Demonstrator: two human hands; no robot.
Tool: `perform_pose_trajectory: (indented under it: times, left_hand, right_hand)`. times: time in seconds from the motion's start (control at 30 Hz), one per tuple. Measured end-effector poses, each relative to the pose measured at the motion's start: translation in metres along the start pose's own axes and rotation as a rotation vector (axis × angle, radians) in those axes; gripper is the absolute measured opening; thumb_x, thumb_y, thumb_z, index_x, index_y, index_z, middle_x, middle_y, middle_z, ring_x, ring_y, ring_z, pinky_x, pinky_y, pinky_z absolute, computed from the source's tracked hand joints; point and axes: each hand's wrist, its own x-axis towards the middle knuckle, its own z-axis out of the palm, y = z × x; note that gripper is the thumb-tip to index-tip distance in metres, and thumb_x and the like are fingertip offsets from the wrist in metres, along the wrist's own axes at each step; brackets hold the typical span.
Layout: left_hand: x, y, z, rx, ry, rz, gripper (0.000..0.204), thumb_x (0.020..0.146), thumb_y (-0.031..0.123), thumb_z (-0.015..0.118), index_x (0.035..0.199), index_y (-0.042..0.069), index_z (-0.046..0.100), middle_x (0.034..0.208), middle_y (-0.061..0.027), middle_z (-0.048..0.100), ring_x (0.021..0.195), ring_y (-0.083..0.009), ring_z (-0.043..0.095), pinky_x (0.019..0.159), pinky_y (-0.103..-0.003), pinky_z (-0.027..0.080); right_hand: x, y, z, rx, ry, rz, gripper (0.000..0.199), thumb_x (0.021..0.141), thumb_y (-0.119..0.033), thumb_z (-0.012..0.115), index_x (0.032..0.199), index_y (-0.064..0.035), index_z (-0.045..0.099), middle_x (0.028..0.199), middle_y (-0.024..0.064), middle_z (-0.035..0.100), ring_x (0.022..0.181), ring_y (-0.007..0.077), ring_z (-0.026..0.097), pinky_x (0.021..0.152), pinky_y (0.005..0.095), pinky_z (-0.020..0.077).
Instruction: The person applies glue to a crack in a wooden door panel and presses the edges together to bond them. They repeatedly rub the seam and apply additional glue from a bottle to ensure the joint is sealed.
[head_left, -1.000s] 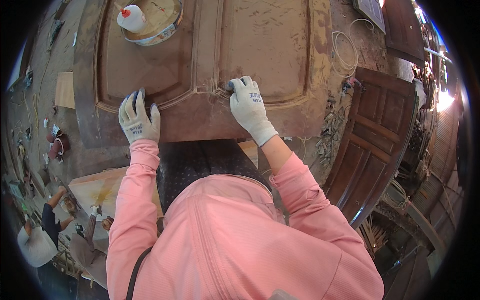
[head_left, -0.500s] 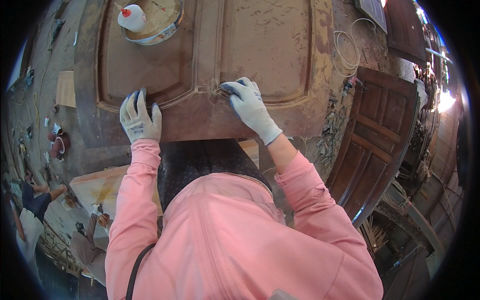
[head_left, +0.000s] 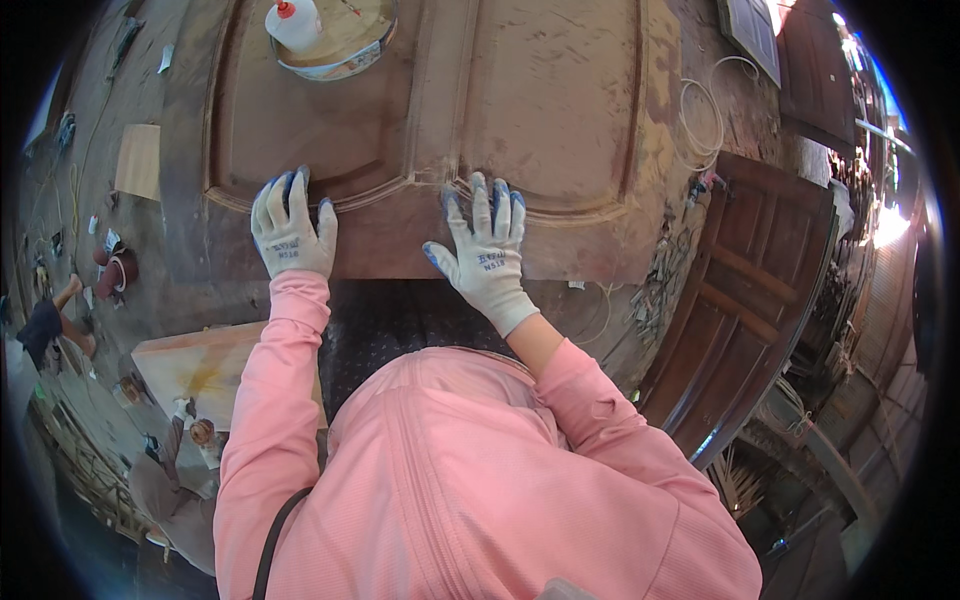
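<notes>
Your gloved left hand (head_left: 292, 228) and gloved right hand (head_left: 487, 245) were both released, with the fingers stretched out upon the near rail of the brown panelled wooden door (head_left: 550, 100). This door lay just before you, and its left panel carried a round tub (head_left: 345, 68) bearing a white bottle (head_left: 294, 30).

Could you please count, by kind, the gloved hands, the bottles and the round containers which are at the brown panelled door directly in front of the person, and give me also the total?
Gloved hands: 2, the left hand and the right hand
White bottle with red top: 1
Round container, partly out of view: 1
Total: 4
</notes>
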Motion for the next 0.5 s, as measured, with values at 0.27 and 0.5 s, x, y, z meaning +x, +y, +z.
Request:
perform_pose_trajectory:
  times: [0.27, 0.5]
  left_hand:
    - [0.000, -0.001, 0.002, -0.001, -0.001, 0.002, 0.055, 0.094, 0.033, 0.071, 0.144, 0.014, 0.061, 0.140, -0.0120, 0.058, 0.135, -0.0354, 0.051, 0.116, -0.052, 0.040]
    - [0.000, 0.000, 0.000, -0.015, -0.002, -0.007, 0.054, 0.094, 0.029, 0.070, 0.145, 0.014, 0.061, 0.141, -0.0124, 0.057, 0.136, -0.0357, 0.051, 0.116, -0.051, 0.040]
  right_hand:
    - [0.026, -0.013, 0.008, 0.054, -0.007, -0.024, 0.081, 0.096, -0.059, 0.063, 0.163, -0.0183, 0.044, 0.173, 0.0197, 0.025, 0.157, 0.0495, 0.020, 0.126, 0.0686, 0.0105]
    - [0.038, -0.004, -0.004, 0.039, -0.039, -0.108, 0.074, 0.096, -0.059, 0.063, 0.160, -0.0236, 0.049, 0.173, 0.0188, 0.026, 0.157, 0.0477, 0.020, 0.127, 0.0675, 0.0107]
